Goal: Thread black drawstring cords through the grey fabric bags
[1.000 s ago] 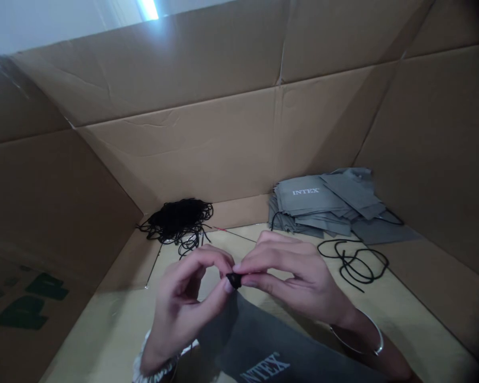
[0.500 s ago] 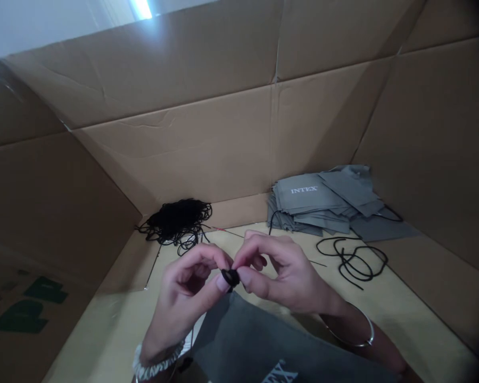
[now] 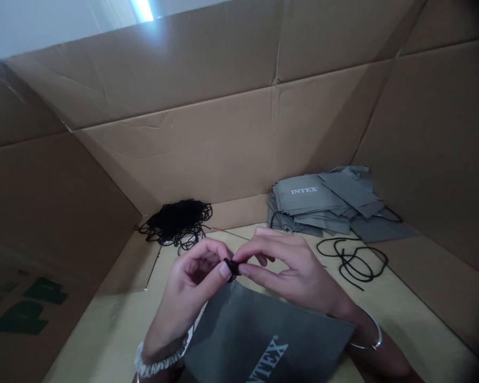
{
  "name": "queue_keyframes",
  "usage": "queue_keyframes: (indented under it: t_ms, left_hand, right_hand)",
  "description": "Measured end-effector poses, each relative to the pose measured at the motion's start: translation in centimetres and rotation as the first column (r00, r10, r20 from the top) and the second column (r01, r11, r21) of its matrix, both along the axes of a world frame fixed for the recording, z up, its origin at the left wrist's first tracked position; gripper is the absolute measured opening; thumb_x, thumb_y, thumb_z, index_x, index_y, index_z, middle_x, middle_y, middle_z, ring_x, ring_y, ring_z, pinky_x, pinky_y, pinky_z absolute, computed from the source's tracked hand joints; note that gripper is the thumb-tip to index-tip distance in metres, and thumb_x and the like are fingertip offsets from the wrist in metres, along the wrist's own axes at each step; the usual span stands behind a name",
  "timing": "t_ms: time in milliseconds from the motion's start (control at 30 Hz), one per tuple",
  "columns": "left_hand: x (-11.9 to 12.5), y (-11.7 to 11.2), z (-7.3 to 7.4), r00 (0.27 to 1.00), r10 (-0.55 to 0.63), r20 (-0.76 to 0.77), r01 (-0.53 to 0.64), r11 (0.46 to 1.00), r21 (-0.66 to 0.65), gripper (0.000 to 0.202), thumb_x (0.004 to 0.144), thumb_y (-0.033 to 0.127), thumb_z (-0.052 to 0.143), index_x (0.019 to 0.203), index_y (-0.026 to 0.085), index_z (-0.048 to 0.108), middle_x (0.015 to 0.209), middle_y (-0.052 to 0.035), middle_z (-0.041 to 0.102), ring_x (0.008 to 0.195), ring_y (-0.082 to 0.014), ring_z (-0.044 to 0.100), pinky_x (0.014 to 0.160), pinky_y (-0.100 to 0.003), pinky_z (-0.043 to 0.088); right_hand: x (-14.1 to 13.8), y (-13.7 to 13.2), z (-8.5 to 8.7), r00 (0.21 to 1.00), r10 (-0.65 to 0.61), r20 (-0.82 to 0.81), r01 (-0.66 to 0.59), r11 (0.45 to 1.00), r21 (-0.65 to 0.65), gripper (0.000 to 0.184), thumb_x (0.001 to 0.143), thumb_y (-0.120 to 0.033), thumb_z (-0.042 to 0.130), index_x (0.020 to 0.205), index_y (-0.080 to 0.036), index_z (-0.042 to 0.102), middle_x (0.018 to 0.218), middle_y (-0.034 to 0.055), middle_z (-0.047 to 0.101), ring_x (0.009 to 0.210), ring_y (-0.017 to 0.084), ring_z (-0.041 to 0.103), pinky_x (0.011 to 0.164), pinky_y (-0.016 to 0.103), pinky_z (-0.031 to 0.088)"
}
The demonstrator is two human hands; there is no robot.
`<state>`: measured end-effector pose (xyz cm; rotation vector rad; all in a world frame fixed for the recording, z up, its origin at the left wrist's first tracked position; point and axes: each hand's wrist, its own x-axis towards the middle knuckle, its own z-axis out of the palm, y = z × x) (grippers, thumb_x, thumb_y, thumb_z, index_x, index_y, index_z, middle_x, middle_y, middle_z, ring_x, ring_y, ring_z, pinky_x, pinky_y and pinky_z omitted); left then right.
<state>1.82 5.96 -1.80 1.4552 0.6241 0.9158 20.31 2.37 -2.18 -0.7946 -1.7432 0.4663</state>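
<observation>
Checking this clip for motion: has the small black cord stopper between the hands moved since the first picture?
Yes: the small black cord stopper sits slightly higher, toward the far cardboard wall, judged against the stack of grey INTEX bags.

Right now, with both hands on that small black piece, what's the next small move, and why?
Probably hold both pinches and rotate the small black piece, perhaps a cord stopper, to check its seating: the left hand and right hand grip it above the grey INTEX bag, and how it sits is hard to see.

cord tangle point(image 3: 178, 221) back left; stacked bags point(image 3: 311, 197) back right; loose cord point(image 3: 353, 260) before them; drawstring bag point(image 3: 259, 340) front centre
</observation>
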Motion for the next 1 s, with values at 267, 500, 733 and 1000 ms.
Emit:
queue_keyframes:
  t_ms: [267,500,733,1000]
  left_hand:
    - [0.3,0.2,0.0,0.999,-0.042,0.013,0.041,0.999,0.009,0.006,0.089,0.023,0.066,0.088,0.019,0.062,0.076,0.0016,0.063,0.070,-0.0066,0.059,0.064,-0.014,0.045]
    - [0.3,0.3,0.0,0.998,-0.064,0.023,0.064,0.998,0.023,0.004,0.093,0.024,0.061,0.090,0.021,0.060,0.077,0.0018,0.064,0.072,-0.0094,0.063,0.069,-0.018,0.048]
    - [0.0,0.5,0.3,0.997,0.031,-0.068,-0.031,1.000,-0.005,0.012,0.088,0.029,0.067,0.086,0.019,0.061,0.079,0.0026,0.057,0.072,-0.0064,0.051,0.064,-0.013,0.041]
    - [0.2,1.0,0.5,0.996,-0.017,-0.087,0.014,0.999,-0.035,0.013,0.089,0.029,0.067,0.088,0.018,0.059,0.078,0.0012,0.062,0.074,-0.0089,0.057,0.067,-0.016,0.044]
  right_hand:
    - [-0.7,0.8,-0.5,0.846,0.230,-0.481,-0.446,0.798,-0.404,0.008,0.089,-0.022,0.063,0.085,-0.016,0.058,0.065,-0.0027,0.060,0.060,0.008,0.053,0.058,0.020,0.039]
    - [-0.6,1.4,-0.5,0.751,0.261,-0.606,-0.590,0.677,-0.439,0.014,0.089,-0.027,0.065,0.089,-0.016,0.057,0.066,-0.0022,0.061,0.055,0.006,0.047,0.051,0.017,0.034]
    - [0.1,0.9,-0.4,0.970,0.117,-0.212,-0.199,0.882,-0.428,0.013,0.083,-0.023,0.072,0.095,-0.021,0.066,0.080,-0.0028,0.060,0.069,0.009,0.051,0.063,0.020,0.041]
    - [0.2,1.0,-0.1,0.973,0.178,-0.147,-0.227,0.851,-0.474,0.010,0.093,-0.029,0.061,0.095,-0.020,0.061,0.084,-0.0016,0.062,0.075,0.010,0.054,0.067,0.021,0.041]
